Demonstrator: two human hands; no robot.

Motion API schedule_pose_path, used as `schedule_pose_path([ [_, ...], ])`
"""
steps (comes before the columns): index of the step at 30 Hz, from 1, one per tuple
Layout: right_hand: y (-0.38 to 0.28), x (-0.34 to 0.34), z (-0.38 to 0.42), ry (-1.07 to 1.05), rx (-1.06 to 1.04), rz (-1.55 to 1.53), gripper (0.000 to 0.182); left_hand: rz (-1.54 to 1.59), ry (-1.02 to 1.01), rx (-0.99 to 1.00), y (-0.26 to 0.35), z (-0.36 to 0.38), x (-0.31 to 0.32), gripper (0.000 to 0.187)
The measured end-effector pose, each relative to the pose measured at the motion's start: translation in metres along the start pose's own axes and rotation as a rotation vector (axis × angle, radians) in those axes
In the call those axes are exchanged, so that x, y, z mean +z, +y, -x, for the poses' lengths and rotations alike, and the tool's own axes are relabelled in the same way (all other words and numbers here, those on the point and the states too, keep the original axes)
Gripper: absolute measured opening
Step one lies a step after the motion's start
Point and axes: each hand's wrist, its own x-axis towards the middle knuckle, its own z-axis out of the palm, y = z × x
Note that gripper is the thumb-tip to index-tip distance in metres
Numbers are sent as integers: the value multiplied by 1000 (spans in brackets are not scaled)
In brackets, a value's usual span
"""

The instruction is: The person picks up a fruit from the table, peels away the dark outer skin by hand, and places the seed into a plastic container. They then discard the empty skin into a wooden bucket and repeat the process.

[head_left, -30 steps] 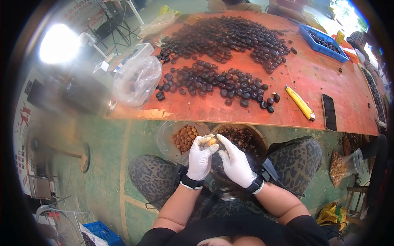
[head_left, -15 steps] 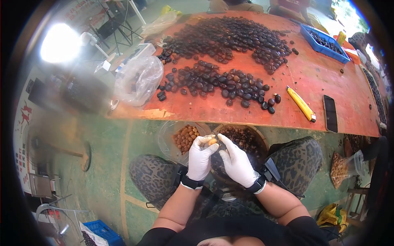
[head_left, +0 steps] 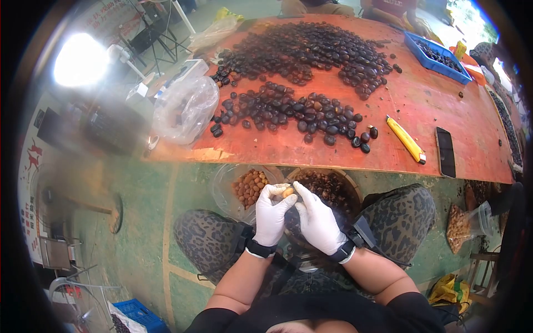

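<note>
Both of my hands wear white gloves and meet just in front of the table edge, above my lap. My left hand pinches a small tan nut kernel between thumb and fingers. My right hand has its thumb and fingers closed in against the kernel's other side; its fingertips partly cover the contact. Under the hands at left, a clear plastic tub holds shelled brown kernels. Right of it, a round basket contains dark shell pieces, partly hidden by my right hand.
Dark nuts lie heaped across the red table. A yellow utility knife and a phone rest near its front edge. A clear plastic bag sits at left, a blue tray at far right. Other people sit across.
Almost nothing differs. My hands stay together around the kernel, with only a slight shift of the fingers, and the view has moved a little.
</note>
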Motion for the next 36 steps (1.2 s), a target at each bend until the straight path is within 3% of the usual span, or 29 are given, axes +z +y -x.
schedule_pose_path([
  [2, 6, 5, -3, 57, 11, 25, 44, -54, -17, 74, -3, 0, -2, 25],
  [5, 22, 7, -11, 152, -99, 24, 43, -50, -11, 23, 8, 1, 2, 26],
  [8, 22, -7, -9, -56, -5, 143, 48, -299, 99, 114, 30, -10, -11, 28],
  [11, 15, -27, -12, -401, 126, 491, 56, -696, 173, 278, 45, -25, -50, 33],
  [15, 55, -26, -6, -564, 183, 858, 62, -1081, 234, 395, 75, -38, -36, 38],
  [18, 65, -30, -9, -527, 199, 839, 43, -1212, 259, 527, 76, -65, -28, 37],
  [21, 57, -45, -22, -788, 180, 796, 21, -1369, 304, 756, 71, -109, -29, 37],
  [24, 68, -45, -17, -799, 167, 724, 15, -1452, 327, 708, 73, -139, -21, 35],
  [27, 68, -48, -17, -832, 166, 709, 18, -1531, 288, 514, 71, -153, -22, 32],
  [28, 66, -49, -18, -842, 178, 706, 20, -1508, 281, 523, 70, -154, -23, 29],
  [31, 41, -55, -20, -612, 154, 534, 25, -1318, 236, 571, 70, -145, -25, 29],
  [32, 41, -53, -21, -554, 107, 487, 27, -1132, 177, 653, 68, -135, -25, 29],
  [35, 24, -46, -20, -218, 27, 254, 24, -513, -29, 242, 69, -90, -11, 37],
  [36, 21, -44, -20, -233, 36, 136, 28, -356, -82, 131, 68, -75, -8, 39],
])
